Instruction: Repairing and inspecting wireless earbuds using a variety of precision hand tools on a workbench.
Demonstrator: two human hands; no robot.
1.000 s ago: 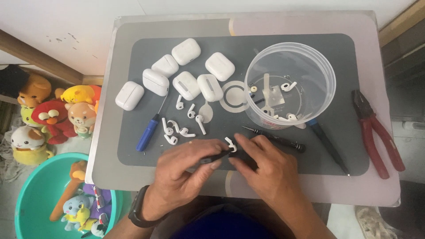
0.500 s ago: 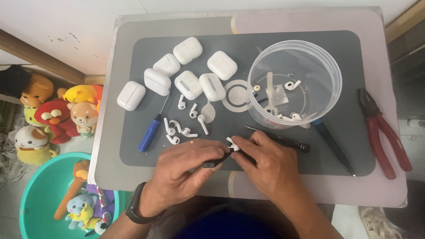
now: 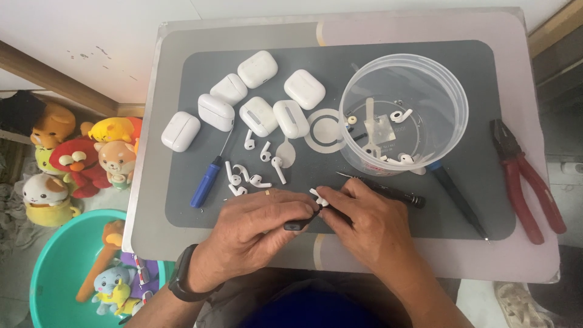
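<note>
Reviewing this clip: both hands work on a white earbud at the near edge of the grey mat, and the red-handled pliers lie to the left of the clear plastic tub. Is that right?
Not quite. The head view shows the red-handled pliers lying to the right of the clear plastic tub, off the grey mat. The rest holds: left hand and right hand work on a white earbud.

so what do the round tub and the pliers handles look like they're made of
Round tub: clear, glossy plastic by the look; the grey mat and small white parts show through its wall. Pliers: handles look like red rubber or plastic sleeves with a dull sheen, over dark metal jaws.
</note>
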